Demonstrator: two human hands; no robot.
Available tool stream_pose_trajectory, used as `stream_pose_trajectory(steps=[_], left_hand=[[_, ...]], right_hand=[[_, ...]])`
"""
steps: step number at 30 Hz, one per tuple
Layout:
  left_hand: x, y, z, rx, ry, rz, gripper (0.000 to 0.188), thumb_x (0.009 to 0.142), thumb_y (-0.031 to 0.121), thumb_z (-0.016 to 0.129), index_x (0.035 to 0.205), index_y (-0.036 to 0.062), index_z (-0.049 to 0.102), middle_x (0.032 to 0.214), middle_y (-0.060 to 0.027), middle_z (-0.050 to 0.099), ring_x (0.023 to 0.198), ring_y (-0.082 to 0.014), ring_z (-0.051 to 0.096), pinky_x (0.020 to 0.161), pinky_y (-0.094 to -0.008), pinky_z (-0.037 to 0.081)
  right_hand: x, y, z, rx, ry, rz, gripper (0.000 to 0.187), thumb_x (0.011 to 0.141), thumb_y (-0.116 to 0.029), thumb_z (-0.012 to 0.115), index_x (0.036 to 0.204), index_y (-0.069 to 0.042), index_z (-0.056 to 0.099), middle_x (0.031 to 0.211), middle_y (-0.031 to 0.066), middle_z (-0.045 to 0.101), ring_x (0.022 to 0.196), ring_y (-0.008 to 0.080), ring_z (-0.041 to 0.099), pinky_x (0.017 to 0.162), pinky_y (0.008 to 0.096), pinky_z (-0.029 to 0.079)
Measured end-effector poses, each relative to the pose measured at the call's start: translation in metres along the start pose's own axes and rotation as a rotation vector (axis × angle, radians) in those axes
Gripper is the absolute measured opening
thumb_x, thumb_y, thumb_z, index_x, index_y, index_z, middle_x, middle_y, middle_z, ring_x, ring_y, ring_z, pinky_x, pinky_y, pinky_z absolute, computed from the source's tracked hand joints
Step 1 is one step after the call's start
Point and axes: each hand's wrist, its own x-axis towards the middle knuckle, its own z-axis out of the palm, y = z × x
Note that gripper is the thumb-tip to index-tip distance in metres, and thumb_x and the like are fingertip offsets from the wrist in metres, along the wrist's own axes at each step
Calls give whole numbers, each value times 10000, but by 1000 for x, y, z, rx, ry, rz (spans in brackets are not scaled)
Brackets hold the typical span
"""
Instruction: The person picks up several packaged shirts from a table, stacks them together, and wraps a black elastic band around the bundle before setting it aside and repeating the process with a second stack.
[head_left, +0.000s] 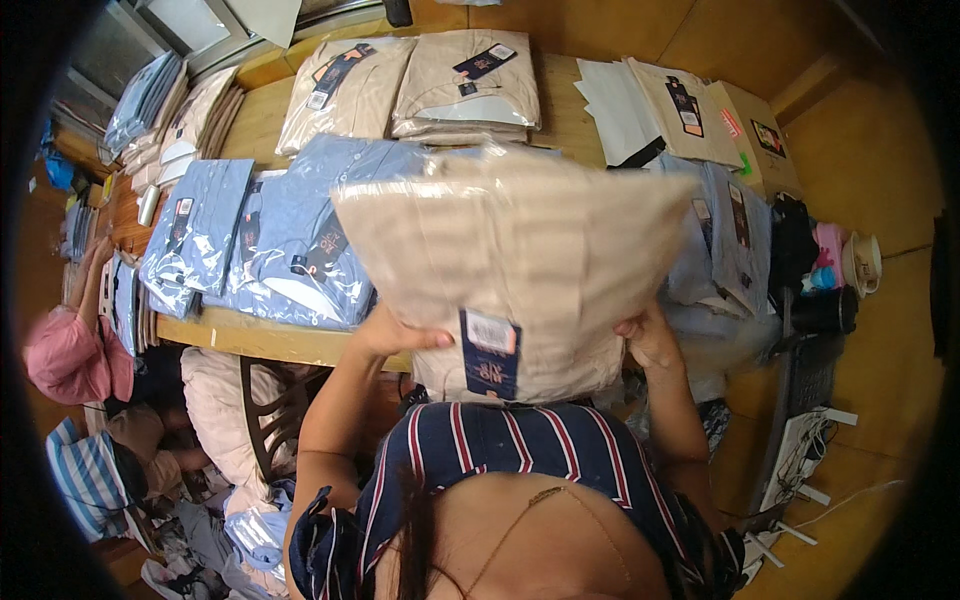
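Observation:
Right in front of my chest, both hands hold up a folded beige garment [520, 235] in a clear plastic bag. A dark tag with a pale label [490, 350] shows on its lower front; whether more than one bag is in the bundle, I cannot tell. My left hand [400, 335] grips the left lower side, thumb across the front and fingers hidden behind. On the opposite side, my right hand [650, 340] clasps the edge, its thumb against the plastic. Beyond the bundle lie bagged blue shirts [300, 235] on the wooden table [250, 335].
Bagged beige garments [465, 85] stand in piles at the table's far side. Toward the right are more blue bags [735, 225], a cardboard box [765, 150] and a white power strip [790, 470]. A person in a pink top [80, 350] is at far left, near a dark chair [270, 420].

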Motion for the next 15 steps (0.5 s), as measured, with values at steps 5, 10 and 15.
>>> stream_pose_trajectory(steps=[5,10,15], left_hand=[[-9,26,37,-88,274,-75,694,547,87,718,1128,-24,355,1065,-111,472,992,-195,448,854,-311,341],[-4,66,27,149,264,38,499,566,76,706,999,-30,480,978,-122,526,936,-188,490,820,-308,367],[11,42,-20,381,20,314,408,585,85,711,940,-14,537,896,-128,565,875,-194,522,764,-310,406]], right_hand=[[-18,-2,-15,-299,-11,-87,876,507,-204,760,1185,8,249,1148,117,381,1073,209,350,902,326,282],[-23,-59,-4,-282,79,-200,812,512,-166,742,1159,16,286,1120,124,405,1038,209,390,866,313,323],[11,-53,-37,-176,-68,26,907,470,-181,776,1177,26,248,1128,124,394,1026,202,397,864,301,326]])
